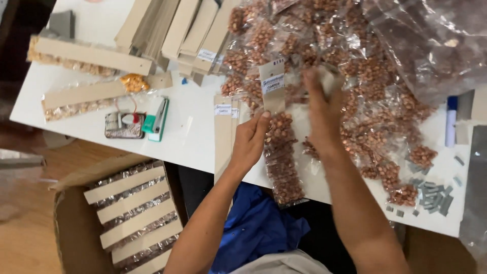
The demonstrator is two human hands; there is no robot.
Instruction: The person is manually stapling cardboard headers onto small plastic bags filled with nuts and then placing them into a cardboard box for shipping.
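My left hand (249,138) pinches a long cardboard strip (273,87) that carries a row of small clear bags of brown nuts (282,163) and hangs over the table's front edge. My right hand (321,107) reaches into the heap of small nut packets (365,76) just right of the strip, with its fingers closed around a packet; the fingertips are blurred. Both forearms come up from the bottom of the view.
A white table (187,137) holds stacked cardboard strips (177,30), two finished strips with pale snacks (86,56), a green stapler (157,120), a tin (124,126), staple bars (433,197) and a blue marker (451,120). An open carton (71,223) with filled strips stands on the floor.
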